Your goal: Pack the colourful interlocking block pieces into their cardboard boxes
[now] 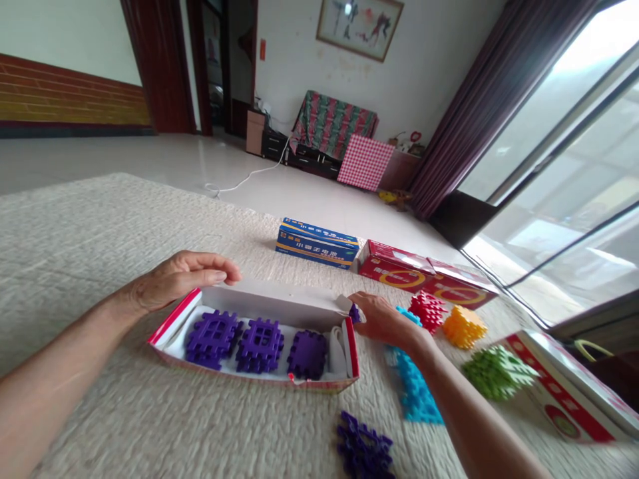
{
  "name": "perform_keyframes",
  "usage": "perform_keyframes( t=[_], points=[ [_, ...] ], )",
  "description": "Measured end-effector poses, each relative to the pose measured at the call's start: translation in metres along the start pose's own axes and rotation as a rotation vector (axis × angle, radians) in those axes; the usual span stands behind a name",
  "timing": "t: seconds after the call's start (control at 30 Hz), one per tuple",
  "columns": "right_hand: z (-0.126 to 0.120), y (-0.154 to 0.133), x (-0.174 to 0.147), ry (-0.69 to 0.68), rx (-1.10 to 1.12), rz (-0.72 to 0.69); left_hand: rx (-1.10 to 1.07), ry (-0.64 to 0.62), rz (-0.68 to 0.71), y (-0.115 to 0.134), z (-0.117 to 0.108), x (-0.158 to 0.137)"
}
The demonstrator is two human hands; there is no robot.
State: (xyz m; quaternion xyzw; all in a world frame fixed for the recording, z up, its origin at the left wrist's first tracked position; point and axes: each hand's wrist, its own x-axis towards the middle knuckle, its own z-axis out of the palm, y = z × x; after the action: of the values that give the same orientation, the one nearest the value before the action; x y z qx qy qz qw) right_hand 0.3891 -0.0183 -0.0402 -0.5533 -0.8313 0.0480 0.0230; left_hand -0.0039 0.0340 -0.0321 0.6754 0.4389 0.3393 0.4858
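While neither grip can be determined, the left hand [187, 274] and right hand [378, 318] are seen at the box [353, 354], a purple piece [354, 313] by the latter. Three purple stacks [259, 360] are contained inside

A framed picture [359, 28] hangs on the white wall [285, 46] near a purple curtain [492, 100] and bright window [574, 93].

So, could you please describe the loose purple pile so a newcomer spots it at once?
Find the open box on the cream cover. The purple pile lies nearer the camera, off the box's right end. Unlike the purple pieces inside, it sits jumbled on the cover.
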Motion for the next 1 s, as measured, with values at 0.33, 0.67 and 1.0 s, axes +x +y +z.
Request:
perform_keyframes(
  t=[0.33, 0.67, 1.0],
  points=[
    [-0.046, -0.019, -0.031, 0.318, 0.087, 0.084, 0.045, -0.055, 0.002, -0.005, -0.004, 0.001],
    [-0.055, -0.097, -0.043, 0.063, 0.279, -0.121, 0.067, -0.084, 0.0, -0.004, -0.005, -0.001],
    [-0.059, -0.089, -0.047, 0.134, 0.241, -0.077, 0.089, -0.087, 0.05, -0.007, -0.006, 0.0]
  ],
)
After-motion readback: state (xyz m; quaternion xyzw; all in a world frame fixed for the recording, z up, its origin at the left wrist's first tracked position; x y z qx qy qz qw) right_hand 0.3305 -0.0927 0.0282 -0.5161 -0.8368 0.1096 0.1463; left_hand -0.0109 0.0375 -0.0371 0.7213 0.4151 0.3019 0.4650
